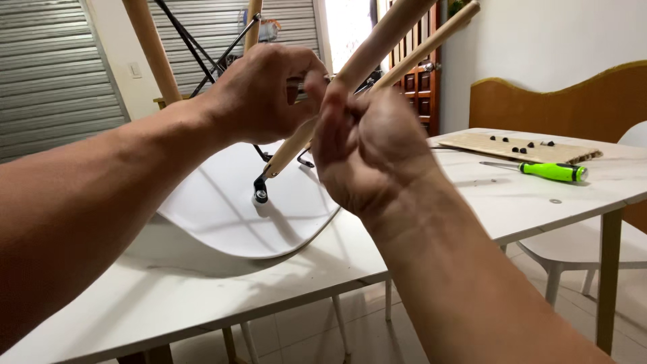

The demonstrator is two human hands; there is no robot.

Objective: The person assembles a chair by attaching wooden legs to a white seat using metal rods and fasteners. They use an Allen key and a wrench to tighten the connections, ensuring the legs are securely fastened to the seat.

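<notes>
Pinching a wooden chair leg [377,47] between both hands, left hand [259,94] curled shut, right hand [367,152] fingers [330,101] gripping it; white seat [229,209] below, screwdriver [549,170] off right.

A white, faintly veined bench [202,296] carries everything here. An upturned white chair seat [236,216] rests on it near the front edge, curved side against the top, with wooden legs [290,152] rising from black brackets. Toward the far right lie a cardboard sheet [519,152] with small dark fittings [519,145] on it, a green-handled screwdriver [549,170] just beside it, and a small washer [555,201] lying apart, nearer the bench's right edge.
</notes>
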